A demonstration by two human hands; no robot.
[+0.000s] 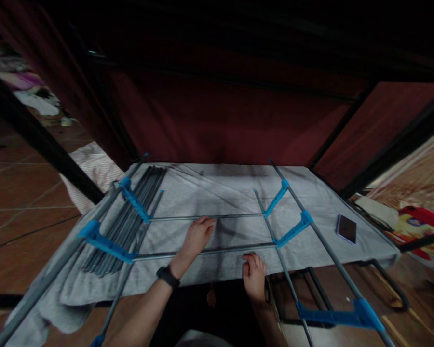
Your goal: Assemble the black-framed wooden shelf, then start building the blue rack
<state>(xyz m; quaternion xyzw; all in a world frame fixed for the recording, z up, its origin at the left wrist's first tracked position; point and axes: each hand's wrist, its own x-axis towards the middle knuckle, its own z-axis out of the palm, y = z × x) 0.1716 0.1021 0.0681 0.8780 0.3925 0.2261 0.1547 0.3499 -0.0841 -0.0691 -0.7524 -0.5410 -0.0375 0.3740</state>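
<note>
A frame of grey metal tubes with blue plastic connectors (110, 243) stands over a cloth-covered table. Two thin crossbars join its left and right sides. My left hand (198, 234) reaches over the near crossbar (224, 250), its loosely bent fingers beside the far crossbar (238, 216); whether they touch it I cannot make out. Just on the near side of the near crossbar hovers my right hand (254, 274), fingers slightly curled and nothing visible in them. On the right side, another blue connector (294, 229) links an inner tube to an outer one.
A bundle of loose grey tubes (130, 226) lies on the grey cloth (210, 185) at the left. Toward the right edge rests a phone (346, 229). Dark red panels (202, 120) rise behind the table. A black metal stand (314, 294) and a red-and-yellow package (419, 226) are at the right.
</note>
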